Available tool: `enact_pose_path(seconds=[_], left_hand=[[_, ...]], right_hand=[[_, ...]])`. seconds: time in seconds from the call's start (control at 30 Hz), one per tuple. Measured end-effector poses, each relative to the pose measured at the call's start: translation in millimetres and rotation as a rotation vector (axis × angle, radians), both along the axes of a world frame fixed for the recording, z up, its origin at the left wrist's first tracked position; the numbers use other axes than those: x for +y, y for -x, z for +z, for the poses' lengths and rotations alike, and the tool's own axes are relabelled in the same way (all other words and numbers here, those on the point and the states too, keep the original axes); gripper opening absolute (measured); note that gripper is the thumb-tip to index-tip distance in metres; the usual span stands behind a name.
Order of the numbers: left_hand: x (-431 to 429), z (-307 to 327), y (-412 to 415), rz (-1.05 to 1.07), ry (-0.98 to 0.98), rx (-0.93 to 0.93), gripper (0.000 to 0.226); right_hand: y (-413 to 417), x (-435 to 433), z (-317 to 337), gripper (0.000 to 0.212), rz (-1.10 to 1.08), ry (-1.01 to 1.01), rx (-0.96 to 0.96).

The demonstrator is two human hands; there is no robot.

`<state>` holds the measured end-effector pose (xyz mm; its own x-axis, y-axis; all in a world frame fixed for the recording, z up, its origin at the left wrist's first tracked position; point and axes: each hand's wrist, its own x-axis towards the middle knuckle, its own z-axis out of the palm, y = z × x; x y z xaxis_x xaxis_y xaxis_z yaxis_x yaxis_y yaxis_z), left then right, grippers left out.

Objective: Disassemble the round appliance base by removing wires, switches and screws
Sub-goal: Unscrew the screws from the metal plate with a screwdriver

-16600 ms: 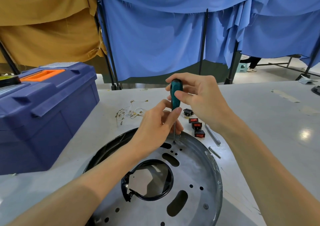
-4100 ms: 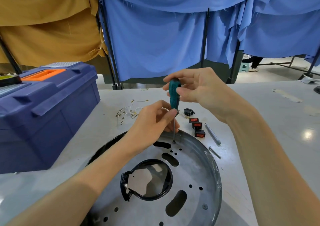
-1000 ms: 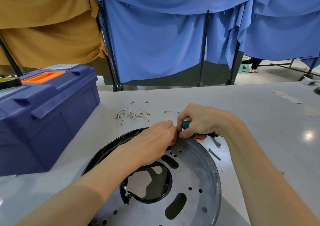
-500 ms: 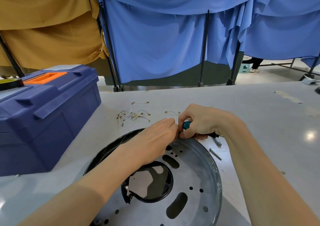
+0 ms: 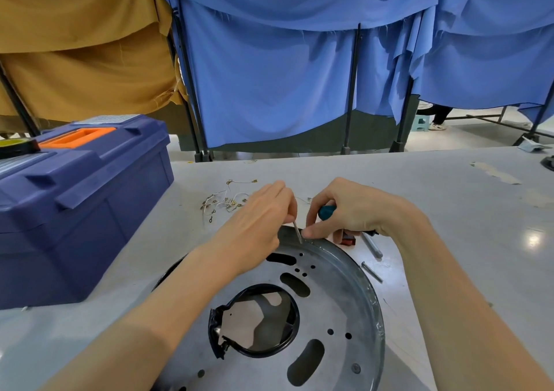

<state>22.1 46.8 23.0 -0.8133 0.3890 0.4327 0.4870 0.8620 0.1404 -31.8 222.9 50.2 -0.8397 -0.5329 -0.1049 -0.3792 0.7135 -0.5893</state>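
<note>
Round base [image 5: 338, 300] lies flat on the table [image 5: 449, 210], near edge, open side up. Both hands work at its far rim.

Left hand [image 5: 257, 222]: fingers bent together, pinching the top of a thin metal pin [image 5: 297, 232] that stands tilted on the rim. Whether it is a long screw or a tool shaft, cannot tell. Right hand [image 5: 359, 210]: fingers wrapped round the screwdriver [image 5: 326, 212], which lies low in the palm; thumb tip presses the rim just beside the pin's foot.

Risks, as judged:
- Pin is slim and held only at its top. A sideways pull could make it slip out, roll across the table or drop through a hole in the base.
- Thumb sits on the sheet-metal edge, so a slip could cut it.
- Nothing clamps the base, so leverage at the far rim could tip or slide it.
- Red switches [image 5: 348, 240] lie under the right wrist, loose wires [image 5: 224, 203] just beyond the left hand. Either could be swept away
</note>
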Motion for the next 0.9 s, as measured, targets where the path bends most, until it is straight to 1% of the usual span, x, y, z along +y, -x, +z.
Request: enact_pose_path(seconds=[0.07, 0.17, 0.2, 0.27, 0.33, 0.4, 0.47, 0.57, 0.7, 0.9], left_hand=[[-0.5, 2.0, 1.6, 0.026, -0.154, -0.011, 0.019], [-0.3, 2.5, 2.7, 0.046, -0.397, -0.040, 0.019], [-0.7, 1.7, 3.3, 0.050, -0.450, -0.048, 0.018], [-1.8, -0.8, 3.9, 0.053, -0.496, -0.039, 0.016], [-2.7, -3.6, 4.5, 0.045, -0.474, -0.006, 0.010], [-4.7, -8.3, 6.6, 0.036, -0.400, -0.016, 0.018], [-6.9, -14.0, 9.0, 0.038, -0.315, -0.100, 0.028], [-10.3, -20.0, 10.6, 0.070, -0.220, -0.202, 0.029], [-10.9, -21.1, 10.6, 0.102, -0.125, -0.235, 0.025], [-10.8, -22.2, 10.4, 0.108, -0.093, -0.246, 0.026]], right_hand=[[-2.1, -0.6, 1.6, 0.026, 0.012, 0.057, 0.034], [-6.0, -5.0, 3.6, 0.018, 0.055, 0.136, 0.027], [-7.2, -5.6, 4.6, 0.018, 0.068, 0.156, 0.008], [-8.1, -2.8, 7.8, 0.019, 0.069, 0.156, -0.006], [-6.9, 8.7, 10.5, 0.021, 0.016, 0.135, -0.007], [-4.3, 26.9, 9.6, 0.023, -0.078, 0.090, -0.017], [-1.1, 46.5, 3.4, 0.026, -0.174, 0.023, -0.074], [3.9, 66.9, -8.5, 0.028, -0.281, -0.115, -0.193], [8.2, 74.6, -23.1, 0.028, -0.325, -0.272, -0.294], [10.6, 70.2, -34.8, 0.031, -0.292, -0.365, -0.387]])
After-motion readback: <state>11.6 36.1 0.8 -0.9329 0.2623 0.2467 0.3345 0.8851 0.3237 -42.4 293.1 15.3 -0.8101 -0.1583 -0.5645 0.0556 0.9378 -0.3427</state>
